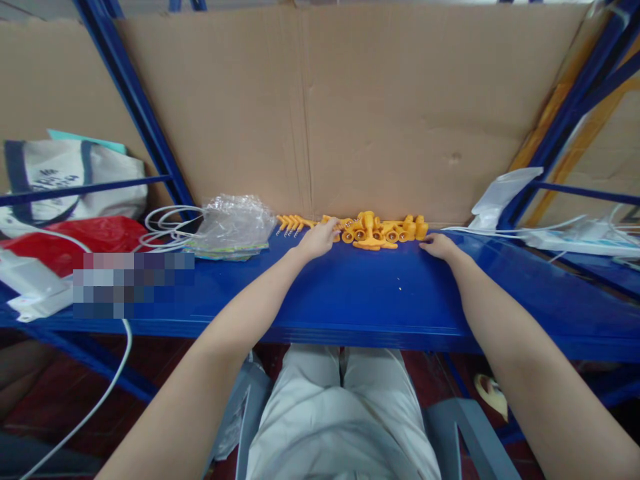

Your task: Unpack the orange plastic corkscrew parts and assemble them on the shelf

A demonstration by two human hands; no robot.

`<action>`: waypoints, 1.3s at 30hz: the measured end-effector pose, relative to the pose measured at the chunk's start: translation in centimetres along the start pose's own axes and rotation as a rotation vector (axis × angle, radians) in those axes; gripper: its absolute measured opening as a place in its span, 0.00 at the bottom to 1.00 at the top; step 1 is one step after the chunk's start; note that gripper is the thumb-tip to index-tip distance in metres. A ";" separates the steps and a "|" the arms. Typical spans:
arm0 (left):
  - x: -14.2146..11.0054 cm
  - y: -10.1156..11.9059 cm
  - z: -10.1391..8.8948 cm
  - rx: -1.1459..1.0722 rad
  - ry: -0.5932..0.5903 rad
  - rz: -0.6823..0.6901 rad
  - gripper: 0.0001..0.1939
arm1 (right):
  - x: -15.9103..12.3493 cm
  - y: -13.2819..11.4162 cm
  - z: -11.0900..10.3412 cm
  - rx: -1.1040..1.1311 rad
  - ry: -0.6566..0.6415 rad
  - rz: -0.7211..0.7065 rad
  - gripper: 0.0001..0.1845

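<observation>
Along the back of the blue shelf lies a row of yellow plastic corkscrew parts. At its left end are several yellow handles with metal spirals [290,225]. A yellow corkscrew [369,233] with a wide handle lies in the middle, among round-ended yellow bodies [393,236]. My left hand [319,241] is at the row between the spirals and the bodies, its fingers closed at a yellow corkscrew part [327,219] that they partly cover. My right hand [440,247] rests beside the right end, close to the upright yellow pieces [420,228], fingers slightly apart and holding nothing visible.
Clear plastic bags [235,227] and a coiled white cable [167,223] lie to the left, near a red bag [110,240] and a white power adapter [35,280]. Cardboard [380,107] walls the back. A white power strip [580,241] sits at right.
</observation>
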State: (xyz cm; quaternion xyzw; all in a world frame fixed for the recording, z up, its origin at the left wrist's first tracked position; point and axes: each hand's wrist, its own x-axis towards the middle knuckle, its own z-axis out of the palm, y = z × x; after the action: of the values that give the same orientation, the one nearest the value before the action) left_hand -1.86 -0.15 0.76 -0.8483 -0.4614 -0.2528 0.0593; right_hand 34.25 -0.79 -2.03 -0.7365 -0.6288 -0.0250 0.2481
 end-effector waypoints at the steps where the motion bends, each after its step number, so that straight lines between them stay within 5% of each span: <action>1: 0.1 -0.1 0.1 -0.009 0.029 -0.004 0.15 | 0.1 0.0 0.1 -0.027 -0.043 0.020 0.15; 5: 0.3 -0.6 0.0 0.035 0.157 -0.015 0.13 | 0.3 -0.8 -0.1 -0.112 -0.210 0.047 0.22; 10: 0.2 -0.9 -0.8 0.069 0.230 -0.073 0.10 | -0.3 -2.1 -0.8 -0.190 -0.251 -0.025 0.23; 16: 1.1 -2.1 -0.3 -0.252 0.256 -0.334 0.09 | -0.8 -3.1 -1.1 -0.192 -0.299 -0.048 0.24; 21: 1.8 -3.8 0.5 -0.563 0.339 -0.424 0.11 | -0.8 -3.3 -0.9 -0.214 -0.317 -0.071 0.23; 28: 2.2 -5.7 0.6 -0.463 0.429 -0.439 0.06 | -0.8 -4.0 -0.5 -0.187 -0.368 -0.116 0.25; 39: 4.2 -8.4 0.7 0.094 -0.107 -0.330 0.21 | -0.5 -4.3 0.6 -0.162 -0.386 -0.182 0.26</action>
State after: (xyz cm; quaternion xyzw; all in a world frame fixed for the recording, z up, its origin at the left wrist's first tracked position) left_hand -6.56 8.06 1.03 -0.7698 -0.6080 -0.1916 0.0320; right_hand 29.95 -0.66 -1.30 -0.6856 -0.7242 0.0437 0.0600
